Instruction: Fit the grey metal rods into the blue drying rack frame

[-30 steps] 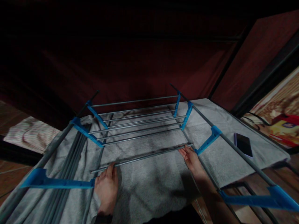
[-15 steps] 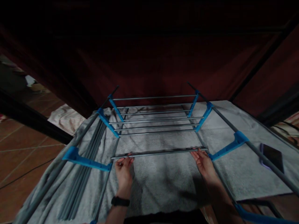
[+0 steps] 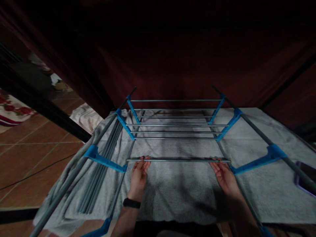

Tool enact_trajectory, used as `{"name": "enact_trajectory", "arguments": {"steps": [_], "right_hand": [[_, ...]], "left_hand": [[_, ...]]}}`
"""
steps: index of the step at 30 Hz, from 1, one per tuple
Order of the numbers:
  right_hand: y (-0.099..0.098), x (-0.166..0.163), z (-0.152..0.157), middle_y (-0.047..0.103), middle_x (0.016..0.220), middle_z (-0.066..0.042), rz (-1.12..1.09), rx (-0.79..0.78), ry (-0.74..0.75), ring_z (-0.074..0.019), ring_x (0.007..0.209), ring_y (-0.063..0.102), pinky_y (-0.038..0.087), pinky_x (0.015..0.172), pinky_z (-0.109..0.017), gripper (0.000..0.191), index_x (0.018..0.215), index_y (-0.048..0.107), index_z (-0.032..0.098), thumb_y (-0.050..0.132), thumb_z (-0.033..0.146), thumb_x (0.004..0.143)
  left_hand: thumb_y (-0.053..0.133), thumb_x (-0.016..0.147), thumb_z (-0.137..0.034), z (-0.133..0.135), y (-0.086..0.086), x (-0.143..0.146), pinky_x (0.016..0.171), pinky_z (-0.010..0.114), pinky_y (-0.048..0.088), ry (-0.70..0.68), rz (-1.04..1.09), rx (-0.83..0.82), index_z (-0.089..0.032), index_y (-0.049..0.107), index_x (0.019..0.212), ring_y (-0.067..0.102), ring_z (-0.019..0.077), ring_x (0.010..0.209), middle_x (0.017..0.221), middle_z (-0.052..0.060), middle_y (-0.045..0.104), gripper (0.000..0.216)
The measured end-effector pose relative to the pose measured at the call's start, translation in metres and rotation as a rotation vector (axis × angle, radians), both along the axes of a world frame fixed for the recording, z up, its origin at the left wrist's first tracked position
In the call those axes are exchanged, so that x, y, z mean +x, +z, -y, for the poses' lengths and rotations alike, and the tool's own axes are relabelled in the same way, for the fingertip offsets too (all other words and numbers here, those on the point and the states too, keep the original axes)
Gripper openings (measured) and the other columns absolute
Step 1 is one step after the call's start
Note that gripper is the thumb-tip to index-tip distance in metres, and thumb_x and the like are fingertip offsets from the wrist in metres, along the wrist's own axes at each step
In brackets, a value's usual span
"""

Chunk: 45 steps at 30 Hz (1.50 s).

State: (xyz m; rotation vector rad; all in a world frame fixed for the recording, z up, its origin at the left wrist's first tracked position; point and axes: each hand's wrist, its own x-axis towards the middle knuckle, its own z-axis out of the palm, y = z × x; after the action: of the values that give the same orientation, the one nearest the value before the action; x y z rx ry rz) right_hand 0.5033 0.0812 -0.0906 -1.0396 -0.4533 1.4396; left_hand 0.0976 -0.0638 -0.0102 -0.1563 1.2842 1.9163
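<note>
A thin grey metal rod (image 3: 180, 160) lies crosswise between the two sides of a blue and grey rack frame. My left hand (image 3: 138, 174), wearing a dark wristband, pinches it near its left end, and my right hand (image 3: 224, 176) holds it near its right end. The rod's left tip is close to the inner end of the left blue bracket (image 3: 106, 161). Its right tip is at the inner end of the right blue bracket (image 3: 258, 160); whether it sits in a hole I cannot tell. Farther back, several rods (image 3: 176, 132) span other blue brackets.
Several loose grey rods (image 3: 101, 171) lie bundled on the grey cloth (image 3: 177, 191) at left. A phone (image 3: 306, 177) rests at the right, partly behind the frame tube. A dark red panel (image 3: 172, 65) stands behind; a cable (image 3: 37, 172) crosses the tiled floor.
The view has swung a little left, so everything sits farther right. The rod's left end has come up level with its right end. Both hands still hold it.
</note>
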Motion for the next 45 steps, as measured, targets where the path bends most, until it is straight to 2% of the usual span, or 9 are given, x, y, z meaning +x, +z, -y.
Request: {"name": "enact_trajectory", "arguments": {"steps": [5, 10, 13, 19, 25, 32, 36, 40, 45], "right_hand": [[0.0, 0.001, -0.002, 0.088, 0.103, -0.004, 0.031, -0.027, -0.009, -0.0303, 0.124, 0.084, 0.052, 0.136, -0.059, 0.027, 0.086, 0.081, 0.031, 0.102, 0.034, 0.069], [0.001, 0.002, -0.001, 0.089, 0.111, -0.006, 0.066, -0.023, 0.001, -0.0332, 0.134, 0.081, 0.055, 0.133, -0.061, 0.023, 0.085, 0.082, 0.034, 0.101, 0.035, 0.072], [-0.001, 0.003, -0.001, 0.089, 0.111, -0.006, 0.057, -0.027, -0.009, -0.0313, 0.127, 0.083, 0.054, 0.133, -0.06, 0.02, 0.084, 0.083, 0.035, 0.1, 0.033, 0.074], [-0.008, 0.008, -0.005, 0.087, 0.103, 0.003, 0.002, -0.038, -0.013, -0.0184, 0.103, 0.084, 0.058, 0.13, -0.047, 0.032, 0.087, 0.081, 0.032, 0.106, 0.033, 0.068], [-0.01, 0.009, -0.006, 0.083, 0.091, 0.002, 0.011, -0.033, -0.03, -0.0193, 0.09, 0.082, 0.063, 0.125, -0.053, 0.032, 0.082, 0.076, 0.03, 0.106, 0.036, 0.073], [-0.011, 0.011, -0.007, 0.082, 0.089, 0.004, -0.043, -0.059, -0.002, -0.0159, 0.089, 0.08, 0.068, 0.114, -0.04, 0.036, 0.084, 0.077, 0.028, 0.109, 0.035, 0.07], [-0.011, 0.01, -0.008, 0.083, 0.089, 0.005, -0.051, -0.065, -0.025, -0.0144, 0.089, 0.079, 0.066, 0.116, -0.037, 0.034, 0.085, 0.078, 0.027, 0.108, 0.031, 0.069], [-0.012, 0.01, -0.007, 0.085, 0.096, 0.004, -0.039, -0.057, -0.013, -0.0161, 0.094, 0.081, 0.065, 0.119, -0.043, 0.03, 0.085, 0.078, 0.028, 0.105, 0.029, 0.071], [-0.011, 0.01, -0.006, 0.087, 0.104, 0.003, -0.007, -0.021, -0.011, -0.0178, 0.104, 0.083, 0.061, 0.125, -0.047, 0.03, 0.085, 0.079, 0.028, 0.106, 0.031, 0.072]], "left_hand": [[0.079, 0.094, -0.002, 0.001, -0.003, 0.001, 0.105, 0.039, 0.069, 0.023, 0.031, -0.001, -0.019, 0.07, 0.083, 0.087, 0.0201, 0.094, 0.095, 0.008, 0.086, 0.022], [0.079, 0.095, -0.002, 0.001, -0.007, 0.005, 0.103, 0.035, 0.068, 0.037, 0.006, 0.013, -0.02, 0.07, 0.08, 0.086, 0.0188, 0.094, 0.093, 0.006, 0.085, 0.025], [0.087, 0.091, -0.006, 0.002, -0.011, 0.006, 0.099, 0.035, 0.068, 0.017, -0.042, 0.02, -0.021, 0.069, 0.079, 0.085, 0.0184, 0.091, 0.091, 0.004, 0.084, 0.026], [0.101, 0.082, -0.017, 0.004, -0.015, 0.007, 0.095, 0.032, 0.067, 0.016, -0.082, 0.057, -0.021, 0.067, 0.081, 0.083, 0.0168, 0.086, 0.086, 0.0, 0.081, 0.034], [0.108, 0.075, -0.029, 0.005, -0.017, 0.006, 0.09, 0.029, 0.066, -0.006, -0.109, 0.077, -0.02, 0.067, 0.078, 0.077, 0.0139, 0.079, 0.081, -0.001, 0.076, 0.042], [0.115, 0.065, -0.037, 0.004, -0.023, 0.007, 0.094, 0.033, 0.067, 0.001, -0.119, 0.102, -0.02, 0.066, 0.075, 0.076, 0.0146, 0.08, 0.081, -0.002, 0.076, 0.053], [0.111, 0.073, -0.03, 0.004, -0.021, 0.007, 0.098, 0.035, 0.067, -0.003, -0.09, 0.106, -0.02, 0.069, 0.078, 0.08, 0.0169, 0.087, 0.083, -0.001, 0.079, 0.044], [0.104, 0.08, -0.018, 0.005, -0.019, 0.007, 0.098, 0.033, 0.067, -0.002, -0.05, 0.103, -0.02, 0.071, 0.081, 0.083, 0.018, 0.092, 0.088, 0.002, 0.083, 0.033], [0.097, 0.083, -0.01, 0.006, -0.021, 0.006, 0.101, 0.035, 0.068, 0.003, -0.043, 0.117, -0.02, 0.073, 0.085, 0.085, 0.0197, 0.097, 0.091, 0.003, 0.084, 0.026]]}}
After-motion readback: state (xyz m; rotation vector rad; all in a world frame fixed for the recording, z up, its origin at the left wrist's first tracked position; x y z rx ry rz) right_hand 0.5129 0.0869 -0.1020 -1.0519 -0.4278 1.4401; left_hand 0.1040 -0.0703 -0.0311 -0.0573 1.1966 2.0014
